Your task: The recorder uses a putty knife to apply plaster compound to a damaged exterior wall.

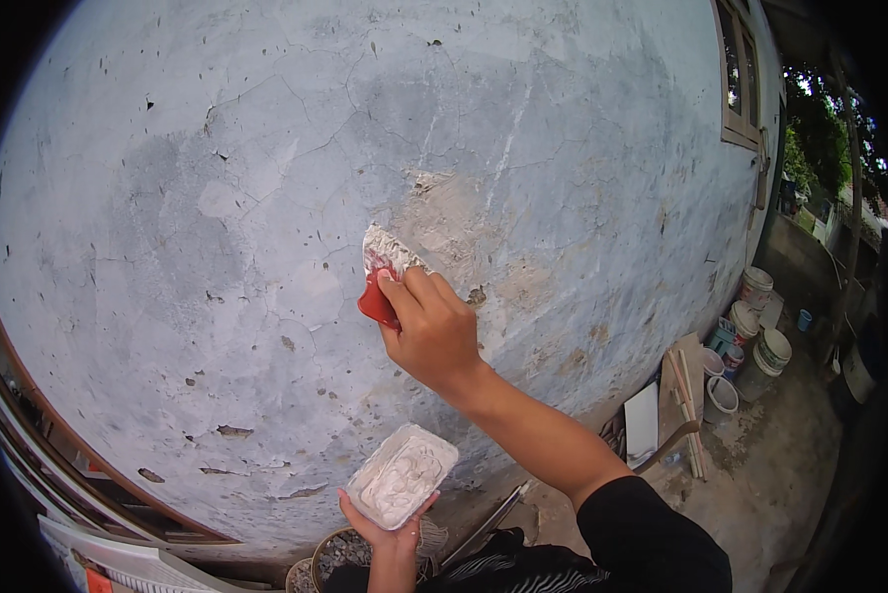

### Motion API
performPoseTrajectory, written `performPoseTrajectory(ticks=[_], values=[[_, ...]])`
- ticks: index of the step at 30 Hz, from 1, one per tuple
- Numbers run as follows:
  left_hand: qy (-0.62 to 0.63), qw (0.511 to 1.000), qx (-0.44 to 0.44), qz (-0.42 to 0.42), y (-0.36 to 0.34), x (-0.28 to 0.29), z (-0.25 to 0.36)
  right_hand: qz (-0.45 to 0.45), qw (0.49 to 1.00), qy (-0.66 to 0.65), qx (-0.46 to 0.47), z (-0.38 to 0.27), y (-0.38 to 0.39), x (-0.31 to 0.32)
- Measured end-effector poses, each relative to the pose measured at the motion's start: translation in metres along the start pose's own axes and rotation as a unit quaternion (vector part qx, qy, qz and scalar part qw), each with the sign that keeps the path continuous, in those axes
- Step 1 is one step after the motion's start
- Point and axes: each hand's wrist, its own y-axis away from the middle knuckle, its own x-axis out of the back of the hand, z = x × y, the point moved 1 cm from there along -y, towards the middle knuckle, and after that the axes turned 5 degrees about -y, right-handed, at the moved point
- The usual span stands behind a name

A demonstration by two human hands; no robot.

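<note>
My right hand [429, 321] grips the red handle of a putty knife [390, 242], its wide blade smeared with off-white filler and held at the cracked, pale blue-grey wall [217, 346]. Just above and right of the blade is a rough beige patch [449, 212] of filler on the wall. Below, my left hand [390, 529] holds a rectangular plastic tub [404, 472] of creamy white paste from underneath, its fingers curled round the sides.
Several buckets [746, 321], boards [642, 425] and thin sticks line the wall's foot at right. A window [741, 84] is at upper right, with trees beyond. At lower left are a dark frame, a white slatted object [118, 553] and round containers [340, 553] of rubble.
</note>
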Motion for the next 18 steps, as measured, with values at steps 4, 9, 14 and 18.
performPoseTrajectory(ticks=[4, 9, 14, 18], values=[[-0.003, 1.0, -0.004, -0.002, 0.001, 0.004, 0.0, 0.0, 0.999, -0.038, 0.006, -0.007, -0.007, 0.019], [0.004, 1.0, -0.011, 0.0, 0.004, 0.008, 0.001, 0.124, 0.984, -0.112, -0.058, 0.019, -0.031, 0.048], [0.023, 0.999, -0.013, -0.017, 0.007, 0.01, 0.003, 0.144, 0.988, 0.019, -0.056, 0.048, -0.046, 0.045], [0.051, 0.998, -0.018, -0.029, 0.008, 0.013, 0.005, 0.129, 0.989, 0.066, -0.043, 0.038, -0.042, 0.014]])
